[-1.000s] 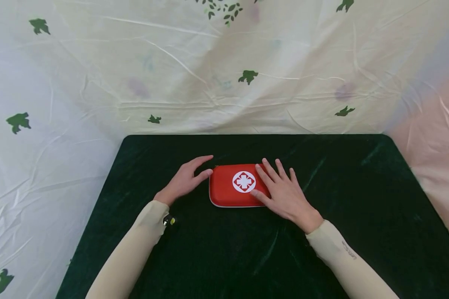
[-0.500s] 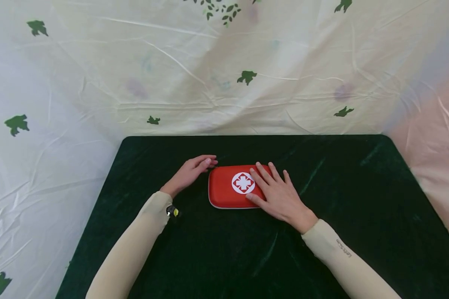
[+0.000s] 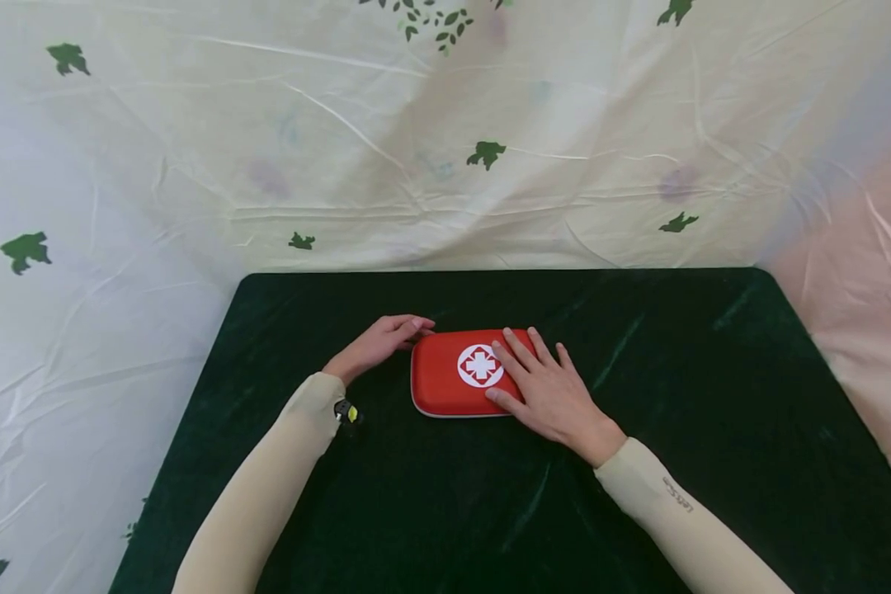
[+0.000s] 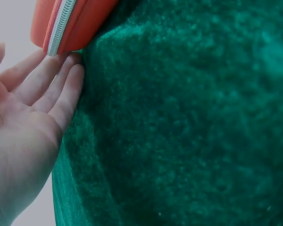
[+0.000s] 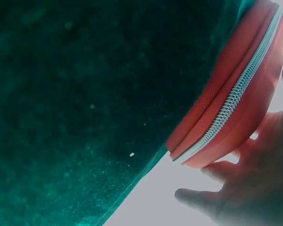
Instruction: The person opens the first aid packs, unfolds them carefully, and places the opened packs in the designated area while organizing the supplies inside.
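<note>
Green velvet-covered tabletop [image 3: 431, 511]: person's right hand [image 3: 553, 398] spread flat across red zippered first-aid case [image 3: 440, 375]; left hand [image 3: 380, 342] touching far-left corner, fingers loosely extended.

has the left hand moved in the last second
Yes: in the head view, the left hand has shifted rightward and slightly forward, judged against the table's far left corner.
</note>
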Available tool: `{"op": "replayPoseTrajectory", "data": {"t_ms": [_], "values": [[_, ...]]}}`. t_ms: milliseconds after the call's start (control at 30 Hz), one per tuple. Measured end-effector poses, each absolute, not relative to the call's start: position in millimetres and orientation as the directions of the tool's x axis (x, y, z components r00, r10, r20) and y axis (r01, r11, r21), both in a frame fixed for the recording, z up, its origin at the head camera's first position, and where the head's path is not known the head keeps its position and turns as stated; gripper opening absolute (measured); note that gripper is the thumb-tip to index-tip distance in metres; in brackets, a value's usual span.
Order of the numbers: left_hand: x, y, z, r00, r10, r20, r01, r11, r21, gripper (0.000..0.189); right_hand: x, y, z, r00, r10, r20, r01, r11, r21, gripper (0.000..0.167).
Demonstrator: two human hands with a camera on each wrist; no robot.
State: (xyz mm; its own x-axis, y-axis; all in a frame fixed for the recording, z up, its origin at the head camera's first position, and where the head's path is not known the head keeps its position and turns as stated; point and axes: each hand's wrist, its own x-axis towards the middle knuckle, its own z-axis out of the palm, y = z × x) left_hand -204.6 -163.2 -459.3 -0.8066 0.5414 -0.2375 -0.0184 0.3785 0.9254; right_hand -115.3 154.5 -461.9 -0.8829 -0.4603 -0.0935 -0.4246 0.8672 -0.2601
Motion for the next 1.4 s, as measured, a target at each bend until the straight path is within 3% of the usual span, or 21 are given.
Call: {"op": "replayPoseTrajectory", "data": {"t_ms": [433, 833, 1067, 1400], "values": [[-212, -166, -462, -0.816, 0.500, -0.290, 0.001, 0.503, 0.864, 0.035, -115, 155, -463, -0.884, -0.456, -0.106, -0.416, 0.869, -0.266, 0.084], [-220, -173, -474, -0.797, 0.549, -0.252, 0.147, 0.581, 0.800, 0.034, -115, 155, -465, -0.886, -0.451, -0.107, -0.410, 0.869, -0.276, 0.084], [-211, -164, -463, -0.816, 0.575, -0.052, 0.417, 0.649, 0.636, 0.029, -115, 155, -464, -0.891, -0.442, -0.105, -0.402, 0.875, -0.270, 0.084], [-202, -163, -463, -0.851, 0.525, 0.032, 0.493, 0.775, 0.397, 0.026, -114, 152, -461, -0.898, -0.425, -0.117, -0.384, 0.883, -0.269, 0.086]]}}
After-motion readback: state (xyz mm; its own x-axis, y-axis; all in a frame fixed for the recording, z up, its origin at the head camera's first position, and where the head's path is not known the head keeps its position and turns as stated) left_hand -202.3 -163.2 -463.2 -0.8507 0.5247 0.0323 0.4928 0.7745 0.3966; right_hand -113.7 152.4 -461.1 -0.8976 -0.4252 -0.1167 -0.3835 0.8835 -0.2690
